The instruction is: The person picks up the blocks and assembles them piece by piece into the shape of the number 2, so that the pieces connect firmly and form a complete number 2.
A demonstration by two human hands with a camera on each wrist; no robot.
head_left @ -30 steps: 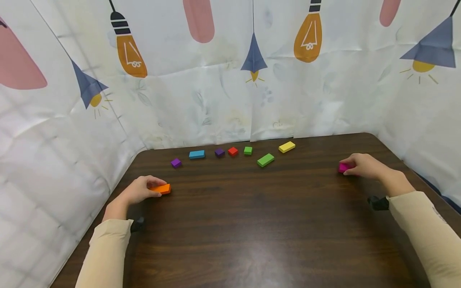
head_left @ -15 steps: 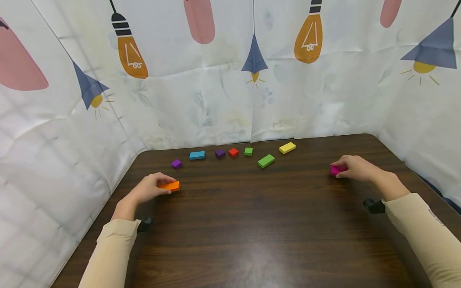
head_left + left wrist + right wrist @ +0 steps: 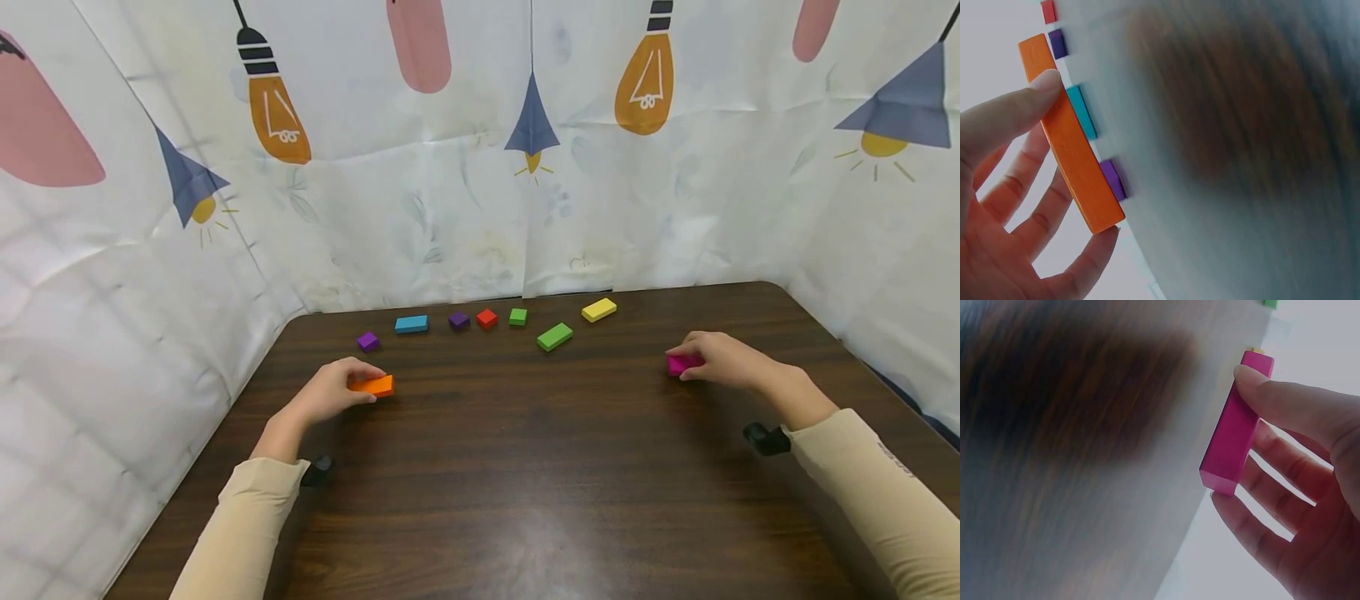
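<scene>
On the left of the table, my left hand [image 3: 335, 390] grips an orange block [image 3: 377, 386] between thumb and fingers. The left wrist view shows this long orange block [image 3: 1079, 144] with the thumb on one face and fingers behind and at its end. Over at the right, my right hand [image 3: 723, 359] holds a magenta block [image 3: 681, 365]. Seen from the right wrist, the magenta block [image 3: 1237, 428] is long too, its thumb-side face toward the camera and a fingertip at its lower end.
Along the table's [image 3: 480, 467] far side lie a purple block [image 3: 367, 342], a blue block [image 3: 412, 324], a dark purple block [image 3: 459, 320], a red block [image 3: 487, 319], a small green block [image 3: 517, 317], a longer green block [image 3: 555, 337] and a yellow block [image 3: 599, 310]. A printed curtain [image 3: 480, 217] hangs behind.
My left hand has moved right with the orange block. My right hand has moved left and slightly nearer with the magenta block. The other blocks stay where they lay.
</scene>
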